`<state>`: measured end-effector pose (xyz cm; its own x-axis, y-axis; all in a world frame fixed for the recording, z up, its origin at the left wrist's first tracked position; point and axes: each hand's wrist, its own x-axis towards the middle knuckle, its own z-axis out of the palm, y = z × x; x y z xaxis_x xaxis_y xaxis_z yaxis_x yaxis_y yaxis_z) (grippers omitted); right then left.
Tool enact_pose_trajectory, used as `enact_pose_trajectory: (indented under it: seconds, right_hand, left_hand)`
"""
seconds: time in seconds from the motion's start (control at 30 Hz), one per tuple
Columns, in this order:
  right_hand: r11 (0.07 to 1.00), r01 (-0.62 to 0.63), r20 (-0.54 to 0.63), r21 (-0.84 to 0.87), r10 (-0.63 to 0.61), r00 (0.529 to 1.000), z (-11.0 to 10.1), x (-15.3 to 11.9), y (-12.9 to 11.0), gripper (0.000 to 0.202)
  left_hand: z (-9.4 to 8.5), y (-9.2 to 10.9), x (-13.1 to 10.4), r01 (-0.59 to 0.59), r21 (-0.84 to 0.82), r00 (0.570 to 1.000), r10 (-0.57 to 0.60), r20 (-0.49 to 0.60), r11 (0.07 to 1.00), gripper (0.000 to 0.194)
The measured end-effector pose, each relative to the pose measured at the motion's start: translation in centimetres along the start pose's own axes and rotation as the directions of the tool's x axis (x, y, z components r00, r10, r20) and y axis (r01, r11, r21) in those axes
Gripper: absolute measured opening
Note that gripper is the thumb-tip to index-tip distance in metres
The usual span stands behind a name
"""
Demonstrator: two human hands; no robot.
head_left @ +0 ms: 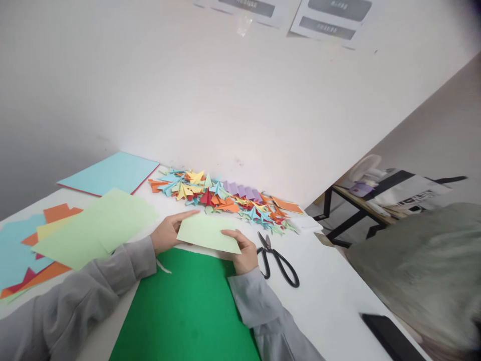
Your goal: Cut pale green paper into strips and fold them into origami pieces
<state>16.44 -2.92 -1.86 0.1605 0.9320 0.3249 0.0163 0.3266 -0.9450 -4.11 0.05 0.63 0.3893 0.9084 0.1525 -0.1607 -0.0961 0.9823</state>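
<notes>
A pale green sheet of paper [208, 233] is held between my two hands, above the far end of a green mat [184, 306]. My left hand [169, 231] grips its left edge, fingers reaching along the back edge. On the right side, my right hand [244, 253] pinches the paper with fingers over its top face. Black-handled scissors [280, 260] lie on the white table just right of my right hand, blades partly apart. Beyond the paper spreads a pile of small folded paper planes [210, 193] in many colours.
Loose coloured sheets [22, 240] and larger pale green sheets [108, 220] lie on the left. A light blue sheet [112, 173] rests at the back left. A black phone-like object [391, 336] sits near the table's right edge. A person's sleeve or clothing [421, 271] is at the right.
</notes>
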Motion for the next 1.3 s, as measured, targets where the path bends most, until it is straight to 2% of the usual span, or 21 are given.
enact_pose_trajectory:
  seconds: [0.1, 0.27, 0.33, 0.43, 0.53, 0.6, 0.77, 0.87, 1.1, 1.3]
  right_hand:
    - [1.0, -0.019, 0.013, 0.023, 0.019, 1.0, 0.2, -0.1, -0.2, 0.029]
    - [0.977, -0.168, -0.006, 0.132, 0.17, 0.985, 0.2, -0.1, 0.0, 0.068]
    - [0.969, -0.186, -0.058, 0.165, 0.197, 0.979, 0.2, 0.1, 0.1, 0.074]
    - [0.949, -0.207, -0.146, 0.239, 0.246, 0.958, 0.1, 0.3, 0.1, 0.064]
    - [0.899, -0.271, -0.168, 0.343, 0.343, 0.924, 0.1, 0.5, 0.0, 0.045]
    - [0.87, -0.301, -0.169, 0.39, 0.388, 0.906, 0.2, 0.5, 0.0, 0.039]
    - [0.9, -0.305, -0.19, 0.312, 0.373, 0.908, 0.1, 0.4, 0.4, 0.035]
    - [0.918, -0.296, -0.224, 0.265, 0.357, 0.907, 0.1, 0.4, 0.4, 0.037]
    - [0.88, -0.257, -0.157, 0.401, 0.342, 0.926, 0.2, 0.4, 0.7, 0.038]
    - [0.865, -0.253, -0.185, 0.434, 0.36, 0.914, 0.0, 0.7, 0.9, 0.04]
  left_hand:
    - [-0.1, -0.2, 0.1, 0.083, 0.101, 0.997, -0.083, -0.004, 0.991, 0.037]
    - [-0.4, -0.1, 0.1, -0.021, 0.216, 0.999, 0.029, -0.034, 0.976, 0.029]
    - [-0.4, 0.1, 0.1, -0.033, 0.255, 0.998, 0.043, -0.036, 0.966, 0.027]
    - [-0.5, 0.3, 0.0, -0.037, 0.292, 0.997, 0.054, -0.049, 0.956, 0.026]
    - [-0.5, 0.3, 0.0, -0.044, 0.305, 0.997, 0.061, -0.048, 0.951, 0.026]
    - [-0.5, 0.2, 0.0, -0.04, 0.299, 0.998, 0.051, -0.029, 0.954, 0.026]
    - [-0.5, -0.2, -0.1, 0.011, 0.235, 0.998, -0.025, 0.056, 0.972, 0.027]
    - [-0.5, -0.2, -0.1, -0.003, 0.279, 0.999, -0.011, 0.047, 0.96, 0.024]
    - [-0.4, 0.1, -0.1, -0.013, 0.349, 1.0, 0.008, 0.014, 0.937, 0.021]
    - [-0.4, 0.2, -0.1, -0.012, 0.347, 1.0, 0.013, -0.003, 0.938, 0.022]
